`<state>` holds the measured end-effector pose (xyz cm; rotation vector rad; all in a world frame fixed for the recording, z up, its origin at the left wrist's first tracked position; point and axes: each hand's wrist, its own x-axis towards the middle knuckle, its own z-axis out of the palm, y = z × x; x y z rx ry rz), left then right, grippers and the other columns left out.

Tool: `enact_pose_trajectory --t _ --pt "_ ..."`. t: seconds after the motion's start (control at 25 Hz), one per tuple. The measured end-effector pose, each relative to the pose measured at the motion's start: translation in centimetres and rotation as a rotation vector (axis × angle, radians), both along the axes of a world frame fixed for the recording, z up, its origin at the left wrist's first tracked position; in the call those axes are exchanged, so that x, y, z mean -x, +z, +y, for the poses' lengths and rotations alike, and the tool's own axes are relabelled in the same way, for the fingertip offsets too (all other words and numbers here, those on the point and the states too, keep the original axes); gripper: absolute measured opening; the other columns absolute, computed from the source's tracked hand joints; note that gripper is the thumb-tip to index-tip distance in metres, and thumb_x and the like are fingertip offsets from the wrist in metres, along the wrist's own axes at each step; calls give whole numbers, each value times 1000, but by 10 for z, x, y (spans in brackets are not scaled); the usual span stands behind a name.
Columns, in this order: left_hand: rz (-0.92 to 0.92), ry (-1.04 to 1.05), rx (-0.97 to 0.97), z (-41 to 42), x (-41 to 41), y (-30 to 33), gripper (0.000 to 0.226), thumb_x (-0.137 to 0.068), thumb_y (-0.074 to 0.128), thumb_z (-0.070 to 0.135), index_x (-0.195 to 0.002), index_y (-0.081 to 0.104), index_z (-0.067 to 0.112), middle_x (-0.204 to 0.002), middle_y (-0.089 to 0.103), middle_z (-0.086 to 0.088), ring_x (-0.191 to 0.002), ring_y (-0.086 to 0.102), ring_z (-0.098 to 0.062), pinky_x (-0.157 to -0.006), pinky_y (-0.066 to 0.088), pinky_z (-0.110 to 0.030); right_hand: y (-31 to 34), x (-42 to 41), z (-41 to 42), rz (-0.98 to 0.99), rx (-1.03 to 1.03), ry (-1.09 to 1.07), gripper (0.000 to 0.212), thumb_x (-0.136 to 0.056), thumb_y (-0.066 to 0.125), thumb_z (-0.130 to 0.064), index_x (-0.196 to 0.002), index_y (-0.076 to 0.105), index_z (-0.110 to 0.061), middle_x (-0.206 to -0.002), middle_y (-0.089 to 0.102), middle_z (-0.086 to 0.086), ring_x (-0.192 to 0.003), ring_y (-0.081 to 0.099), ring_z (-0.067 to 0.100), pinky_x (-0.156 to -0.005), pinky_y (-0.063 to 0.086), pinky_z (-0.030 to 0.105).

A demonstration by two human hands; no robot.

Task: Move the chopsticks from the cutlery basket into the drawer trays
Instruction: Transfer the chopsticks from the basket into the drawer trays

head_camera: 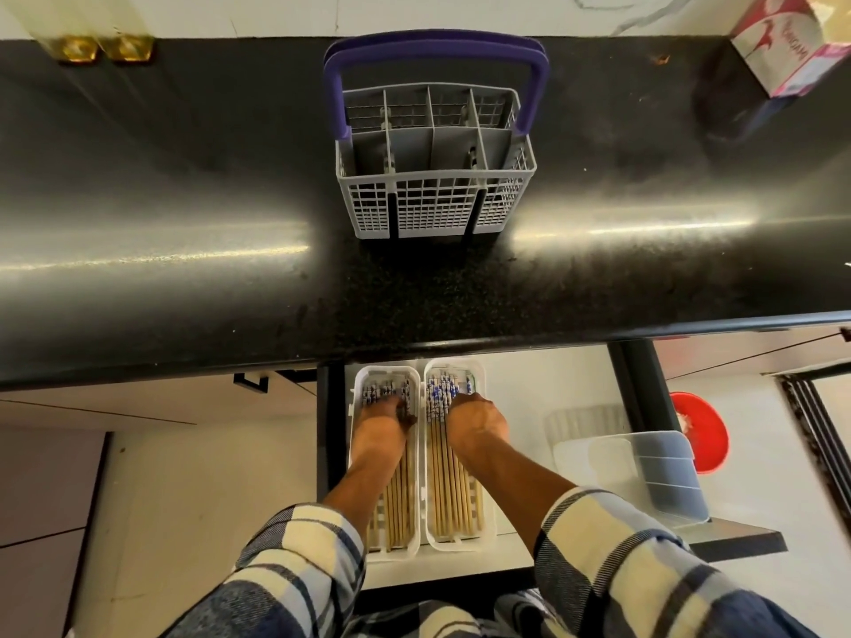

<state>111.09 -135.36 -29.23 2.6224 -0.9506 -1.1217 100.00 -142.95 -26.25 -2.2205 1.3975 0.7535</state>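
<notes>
Both hands are down in the open drawer (520,543). The left hand (380,419) lies on the chopsticks (401,501) in the left tray (357,393), the right hand (476,425) on those in the right tray (481,384); fingers curl down over the patterned ends, but whether either actually grips, I can't tell. Up on the dark counter (184,232) the basket (435,170) stands upright, purple handle (433,50) raised, with no chopsticks showing in its compartments.

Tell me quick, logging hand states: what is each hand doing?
Left hand: on the chopsticks in the left tray; grip unclear.
Right hand: on chopsticks in the right tray; grip unclear.
</notes>
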Motion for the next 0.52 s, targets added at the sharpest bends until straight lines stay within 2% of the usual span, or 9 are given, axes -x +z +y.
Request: enact_pose_trajectory --t 0.12,0.2,0.32,0.4,0.52 --pt "-4 10 22 7 1 2 35 -97 52 22 -131 49 30 -103 57 -3 -78 57 -14 -63 51 -26 0 3 1 -46 7 93 17 -96 57 -12 -111 62 -6 -96 68 10 -85 69 22 -79 59 32" --pt "-50 -21 49 12 1 7 41 -96 53 22 -135 47 31 -106 62 -5 -88 63 -19 -73 58 -31 -2 8 1 -116 -15 169 18 -97 53 -18 -113 61 -11 -95 66 8 -84 67 21 -80 59 34" --pt "-97 -39 124 19 5 15 46 -96 56 28 -139 43 31 -110 66 -5 -99 65 -22 -83 56 -32 -2 21 1 -241 -28 163 19 -100 45 -28 -108 58 -17 -93 65 3 -82 65 19 -79 57 34" --pt "-115 -45 185 25 8 19 47 -96 54 34 -142 42 31 -117 67 -4 -108 63 -22 -90 55 -35 0 32 5 -349 23 158 24 -100 44 -37 -110 57 -20 -100 67 2 -87 65 20 -80 57 35" --pt "-133 -79 379 44 9 30 50 -97 47 47 -143 43 28 -134 59 0 -127 51 -18 -106 46 -39 11 60 20 -531 136 205 34 -99 44 -46 -119 58 -22 -116 66 -2 -103 62 15 -86 54 30"
